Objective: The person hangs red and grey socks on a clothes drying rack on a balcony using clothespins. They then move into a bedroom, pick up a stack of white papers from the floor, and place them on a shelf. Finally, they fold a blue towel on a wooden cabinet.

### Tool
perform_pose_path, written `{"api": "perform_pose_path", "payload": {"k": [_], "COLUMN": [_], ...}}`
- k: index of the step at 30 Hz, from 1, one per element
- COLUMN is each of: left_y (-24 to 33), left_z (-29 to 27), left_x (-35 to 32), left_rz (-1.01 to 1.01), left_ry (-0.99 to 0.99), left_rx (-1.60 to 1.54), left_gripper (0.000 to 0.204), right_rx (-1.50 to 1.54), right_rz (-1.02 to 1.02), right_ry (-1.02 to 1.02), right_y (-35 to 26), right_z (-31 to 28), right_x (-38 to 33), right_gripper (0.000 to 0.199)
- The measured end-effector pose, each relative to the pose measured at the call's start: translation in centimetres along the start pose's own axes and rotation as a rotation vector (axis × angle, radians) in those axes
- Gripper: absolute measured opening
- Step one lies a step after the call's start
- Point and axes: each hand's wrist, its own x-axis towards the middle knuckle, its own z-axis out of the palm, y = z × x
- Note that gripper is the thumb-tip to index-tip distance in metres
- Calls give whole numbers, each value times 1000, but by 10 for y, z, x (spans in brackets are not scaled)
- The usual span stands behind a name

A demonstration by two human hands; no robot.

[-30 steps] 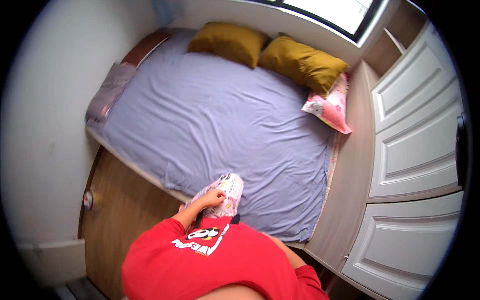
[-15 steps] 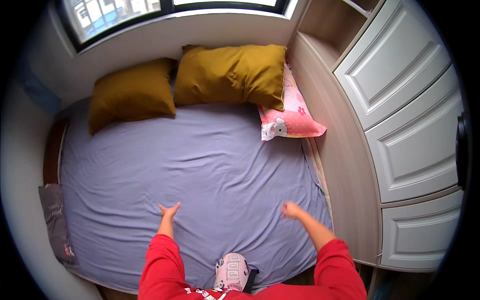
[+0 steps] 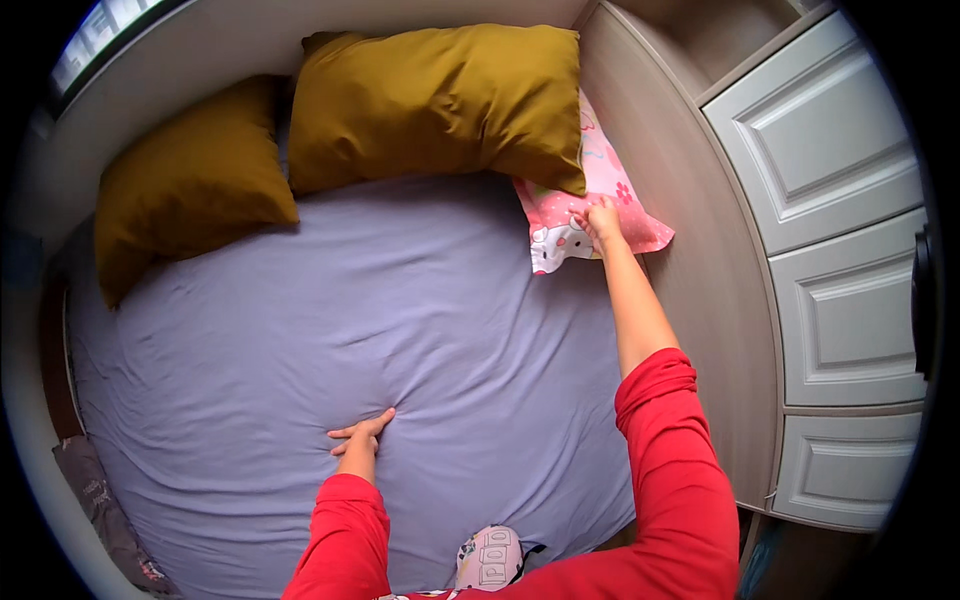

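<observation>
Pink pillow (image 3: 585,215), pinched by the right hand (image 3: 603,220) beneath the mustard pillow (image 3: 440,100), could drag it askew; the left hand (image 3: 362,437) lies flat on the bed sheet (image 3: 400,330).

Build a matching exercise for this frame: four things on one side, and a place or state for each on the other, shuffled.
Things:
1. left hand
2. right hand
3. pink pillow
4. large mustard pillow

Places or states:
A. lies partly over the pink pillow at the head of the bed
B. pressed flat on the lilac sheet
C. grips the pink pillow's edge
D. at the bed's right side, next to the wooden ledge

Pairs: 1-B, 2-C, 3-D, 4-A
</observation>
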Motion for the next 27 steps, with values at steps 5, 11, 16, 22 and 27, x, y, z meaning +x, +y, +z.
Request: {"api": "perform_pose_path", "payload": {"k": [5,11,16,22,27], "left_y": [7,6,1,5,1], "left_z": [4,1,-1,10,4], "left_x": [11,6,-4,30,88], "left_rz": [-23,-32,15,-44,12], "left_ry": [-10,-22,-23,-66,-361], "left_rx": [112,130,80,173,191], "left_gripper": [156,157,156,153,148], "right_rx": [223,-145,-417,48,2], "right_rz": [-28,-71,-376,-10,262], "right_ry": [-20,175,-297,-803,-967], "right_y": [5,14,-15,-25,30], "right_z": [11,20,66,15,-69], "right_x": [43,72,7,-220,-351], "right_gripper": [82,39,16,17,23]}}
